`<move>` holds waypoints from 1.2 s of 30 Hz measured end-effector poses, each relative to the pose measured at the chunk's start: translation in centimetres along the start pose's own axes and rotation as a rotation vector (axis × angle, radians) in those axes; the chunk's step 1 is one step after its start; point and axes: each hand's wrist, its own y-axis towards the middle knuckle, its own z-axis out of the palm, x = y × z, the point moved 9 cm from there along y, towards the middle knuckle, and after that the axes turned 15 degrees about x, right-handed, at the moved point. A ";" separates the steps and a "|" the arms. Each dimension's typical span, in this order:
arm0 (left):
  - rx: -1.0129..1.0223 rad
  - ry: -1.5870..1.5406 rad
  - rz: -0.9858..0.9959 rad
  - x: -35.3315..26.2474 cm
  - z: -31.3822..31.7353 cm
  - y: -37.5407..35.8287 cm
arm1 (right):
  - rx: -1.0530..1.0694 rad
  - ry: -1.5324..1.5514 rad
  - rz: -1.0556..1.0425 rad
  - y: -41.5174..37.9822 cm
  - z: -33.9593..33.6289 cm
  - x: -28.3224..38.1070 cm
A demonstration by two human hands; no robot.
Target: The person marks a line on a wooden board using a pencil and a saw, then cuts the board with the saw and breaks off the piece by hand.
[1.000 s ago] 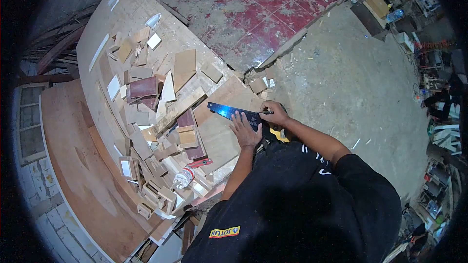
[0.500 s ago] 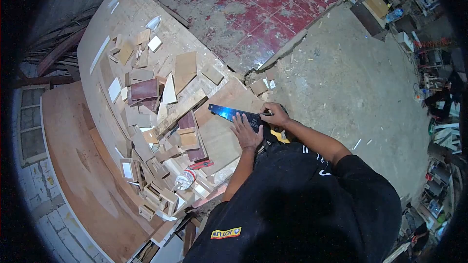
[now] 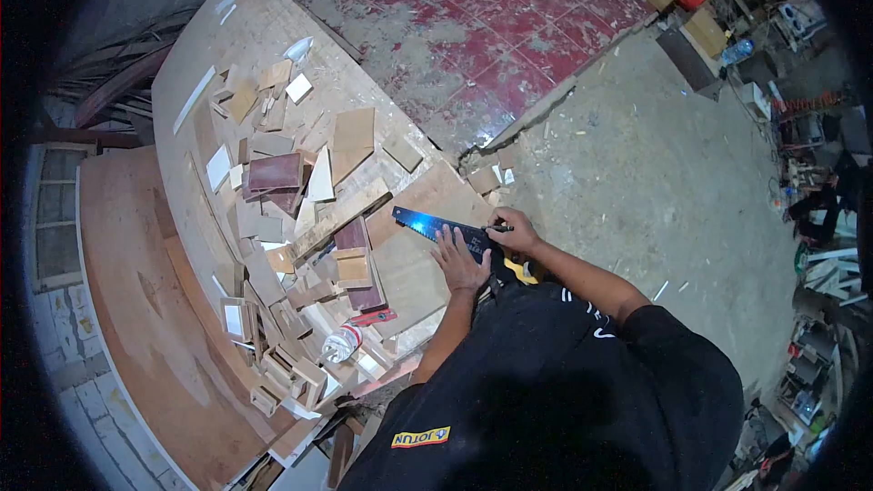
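Note:
A hand saw (image 3: 427, 225) with a dark blade, a bright bluish glare and a toothed edge lies by the near edge of the workbench, in front of my body. Its yellow-and-black handle (image 3: 520, 271) points toward my waist. My left hand (image 3: 461, 264) grips the blade near the handle end, fingers spread over its face. At the blade's other edge, my right hand (image 3: 516, 231) is closed in a pinch around a thin dark tool (image 3: 499, 228), mostly hidden by the fingers. Beneath the blade is a flat plywood board (image 3: 409, 268).
Left of the saw, the workbench carries wood offcuts, small wooden boxes (image 3: 353, 266), a red-handled tool (image 3: 373, 317) and a clear bottle (image 3: 342, 344). A long brown panel (image 3: 136, 245) stands farther left. Concrete floor (image 3: 637, 145) lies right, with red tiles (image 3: 473, 45) beyond.
The view has shifted slightly. Both hands stay on the saw in nearly the same places, with my right hand slightly moved along the blade's edge.

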 end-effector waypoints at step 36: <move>0.033 0.034 0.013 0.0 0.7 0.3 | -0.212 0.064 0.107 -1.3 0.7 -1.1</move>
